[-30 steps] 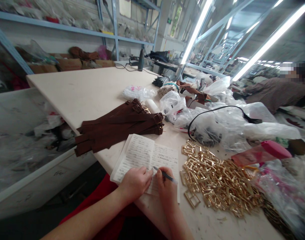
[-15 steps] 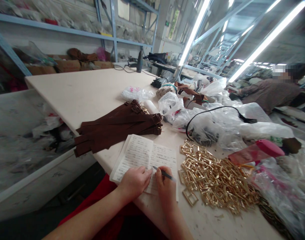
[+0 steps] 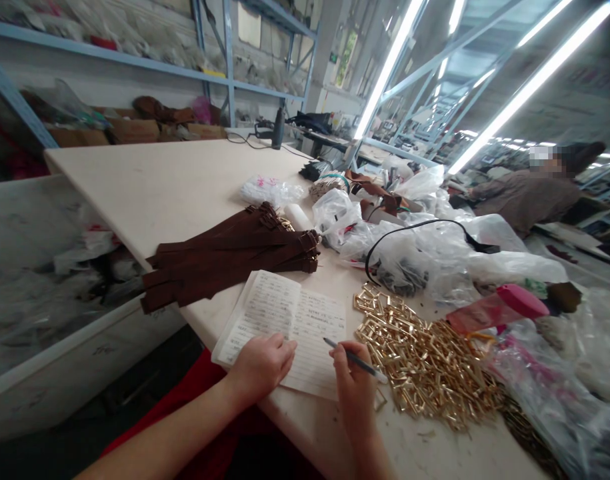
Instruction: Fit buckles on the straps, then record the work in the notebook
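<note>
"What's on the long cream workbench (image 3: 135,180)?"
"Dark brown straps (image 3: 229,263), a heap of gold metal buckles (image 3: 425,360), a white handwritten booklet (image 3: 279,330)."
"Hands?"
"Left hand (image 3: 262,367) rests on the booklet, fingers together, gripping nothing; right hand (image 3: 352,380) curls around a slim dark pen (image 3: 357,361)."

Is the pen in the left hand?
No, the left hand rests on the handwritten notebook, while the right hand holds the pen.
</note>
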### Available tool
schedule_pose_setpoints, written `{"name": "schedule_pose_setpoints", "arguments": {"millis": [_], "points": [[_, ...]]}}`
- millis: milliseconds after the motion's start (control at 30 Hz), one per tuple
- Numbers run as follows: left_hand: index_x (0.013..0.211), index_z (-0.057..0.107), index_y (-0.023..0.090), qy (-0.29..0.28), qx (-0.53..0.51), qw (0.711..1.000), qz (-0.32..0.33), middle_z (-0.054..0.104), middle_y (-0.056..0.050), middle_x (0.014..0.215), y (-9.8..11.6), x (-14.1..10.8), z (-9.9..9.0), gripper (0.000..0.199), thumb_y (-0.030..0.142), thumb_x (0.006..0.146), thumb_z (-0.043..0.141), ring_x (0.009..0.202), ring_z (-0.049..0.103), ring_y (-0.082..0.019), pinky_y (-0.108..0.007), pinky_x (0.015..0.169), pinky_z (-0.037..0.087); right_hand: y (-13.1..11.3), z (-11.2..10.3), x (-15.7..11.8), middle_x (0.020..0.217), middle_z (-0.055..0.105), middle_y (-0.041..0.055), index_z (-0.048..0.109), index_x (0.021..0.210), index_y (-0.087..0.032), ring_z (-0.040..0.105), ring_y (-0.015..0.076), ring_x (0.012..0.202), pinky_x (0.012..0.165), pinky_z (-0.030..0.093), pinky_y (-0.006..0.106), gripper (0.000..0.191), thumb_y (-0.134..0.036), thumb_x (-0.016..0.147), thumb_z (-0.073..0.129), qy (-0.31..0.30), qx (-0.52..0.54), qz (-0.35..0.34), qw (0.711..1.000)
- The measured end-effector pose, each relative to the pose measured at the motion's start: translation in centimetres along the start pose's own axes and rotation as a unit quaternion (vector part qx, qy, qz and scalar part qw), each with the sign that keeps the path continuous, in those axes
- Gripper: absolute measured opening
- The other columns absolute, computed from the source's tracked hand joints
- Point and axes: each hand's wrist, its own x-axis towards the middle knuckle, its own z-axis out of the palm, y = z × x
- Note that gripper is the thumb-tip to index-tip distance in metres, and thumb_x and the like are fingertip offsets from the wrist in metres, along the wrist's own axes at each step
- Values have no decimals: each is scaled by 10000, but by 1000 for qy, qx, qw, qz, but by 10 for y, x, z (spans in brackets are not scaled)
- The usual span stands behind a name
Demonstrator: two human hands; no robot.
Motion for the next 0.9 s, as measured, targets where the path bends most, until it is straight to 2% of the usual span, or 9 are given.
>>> {"name": "schedule_pose_setpoints", "arguments": {"millis": [267, 767, 900], "points": [[1003, 599, 218, -4, 0, 1000, -7, 581, -31, 748, 3, 3, -1, 258, 289, 897, 375, 616, 531, -178, -287, 549, 387, 5, 12, -1, 666, 571, -6, 543, 796, -198, 556, 135, 614, 592, 469, 254, 86, -257, 826, 488, -61, -41, -52, 996], [1012, 605, 212, 29, 1, 1000, 5, 578, -27, 716, 0, 4, 6, 257, 289, 890, 393, 594, 534, -179, -287, 529, 396, 8, 13, 1, 693, 584, 4, 547, 812, -198, 564, 140, 637, 601, 478, 258, 98, -257, 840, 475, -60, -40, -55, 996], [1004, 610, 210, 33, 1, 999, 4, 579, -26, 711, 0, 4, 6, 255, 287, 888, 397, 596, 532, -171, -277, 536, 398, 10, 14, 1, 716, 596, 9, 550, 843, -197, 568, 141, 646, 620, 481, 263, 104, -268, 845, 474, -81, -40, -50, 995]]}}
